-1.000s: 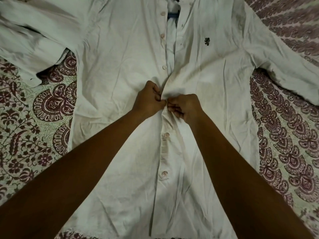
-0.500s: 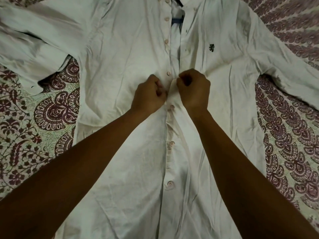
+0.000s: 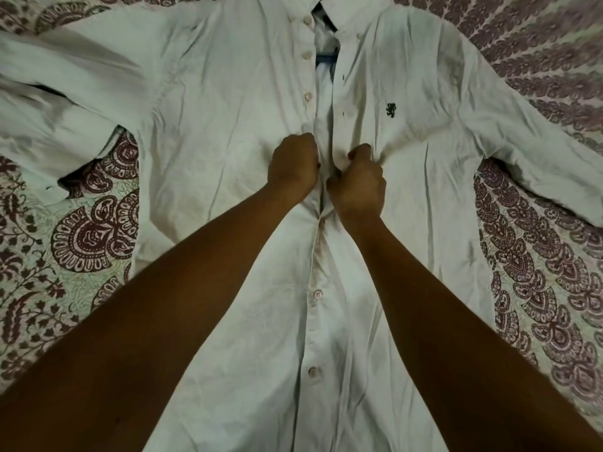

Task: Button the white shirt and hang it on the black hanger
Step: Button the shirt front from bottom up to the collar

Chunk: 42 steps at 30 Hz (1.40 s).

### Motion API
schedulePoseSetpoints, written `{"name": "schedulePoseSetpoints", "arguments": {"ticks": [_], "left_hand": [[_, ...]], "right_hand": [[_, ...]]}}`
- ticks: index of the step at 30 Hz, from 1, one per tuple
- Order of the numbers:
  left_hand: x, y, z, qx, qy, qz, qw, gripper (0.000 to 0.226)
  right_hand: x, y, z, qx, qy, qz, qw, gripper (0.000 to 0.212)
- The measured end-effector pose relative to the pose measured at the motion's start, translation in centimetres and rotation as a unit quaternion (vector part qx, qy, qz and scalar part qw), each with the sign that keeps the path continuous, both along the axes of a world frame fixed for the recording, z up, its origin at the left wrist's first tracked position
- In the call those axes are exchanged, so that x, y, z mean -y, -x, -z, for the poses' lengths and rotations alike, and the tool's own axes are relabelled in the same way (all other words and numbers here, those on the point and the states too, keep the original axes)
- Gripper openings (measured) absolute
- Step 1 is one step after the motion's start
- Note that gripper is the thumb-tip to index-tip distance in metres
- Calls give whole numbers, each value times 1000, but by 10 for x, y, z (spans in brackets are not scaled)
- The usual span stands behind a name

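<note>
The wrinkled white cotton shirt lies spread face up on the maroon paisley-printed bedspread, its lower pale round buttons fastened and the front open from mid-chest to the collar. The left grip is curled on the button edge and the right grip bunches the buttonhole edge, the two just apart. Best, I judge, to draw both edges level, lay the hole over the button and tip it through sideways.

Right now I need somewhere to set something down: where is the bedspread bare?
Bare patterned bedspread lies left of the white shirt below its sleeve, right of it below the other sleeve, and top right. Crowded: the centre, where left hand and right hand grip its front.
</note>
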<state>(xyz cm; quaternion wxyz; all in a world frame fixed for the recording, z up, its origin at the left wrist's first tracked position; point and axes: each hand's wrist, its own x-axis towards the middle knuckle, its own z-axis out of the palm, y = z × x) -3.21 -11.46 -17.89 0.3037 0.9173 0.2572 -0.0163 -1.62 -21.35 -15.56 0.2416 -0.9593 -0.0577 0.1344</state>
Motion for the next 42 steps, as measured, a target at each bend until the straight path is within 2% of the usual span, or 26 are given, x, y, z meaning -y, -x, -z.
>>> {"name": "schedulePoseSetpoints", "arguments": {"ticks": [5, 8, 10, 11, 13, 15, 17, 19, 21, 23, 25, 29, 34, 38, 42], "left_hand": [[-6, 2, 1, 21, 37, -25, 999, 5], [-12, 3, -4, 36, 82, -24, 996, 10], [-12, 3, -7, 32, 88, -4, 996, 13], [-11, 3, -7, 32, 85, 0, 996, 14], [-8, 2, -7, 25, 58, 2, 998, 13], [-6, 1, -7, 12, 7, 14, 1000, 12], [-3, -1, -6, 0, -11, 21, 1000, 14], [-2, -5, -9, -17, 26, -9, 999, 16], [-6, -9, -13, -36, 119, -56, 991, 17], [-11, -10, -18, -43, 218, -88, 971, 12], [-16, -9, -21, -43, 272, -99, 956, 4], [-16, -8, -22, -59, 312, -103, 943, 16], [-15, -1, -17, -14, 361, -144, 921, 19], [-13, 3, -13, 26, 347, -162, 924, 19], [-7, 6, -11, 57, 331, -188, 923, 17]], "right_hand": [[6, -10, -2, -22, -81, 89, 993, 19], [4, -16, -5, -90, -160, 122, 975, 13], [1, -20, -5, -150, -212, 160, 952, 15], [1, -22, -4, -184, -240, 181, 936, 26], [1, -28, -2, -270, -316, 229, 880, 40], [6, -32, -5, -327, -354, 245, 842, 37], [10, -35, -6, -352, -373, 238, 825, 30], [11, -34, -6, -357, -400, 242, 809, 21], [7, -32, -4, -351, -418, 251, 799, 19], [2, -31, -3, -338, -423, 252, 802, 23], [-5, -28, -3, -319, -402, 242, 824, 25], [-11, -24, 2, -243, -336, 226, 882, 28], [-13, -19, 6, -148, -282, 152, 936, 36], [-10, -17, 7, -131, -286, 122, 941, 35], [-4, -20, 17, -182, -319, 144, 919, 18]]}}
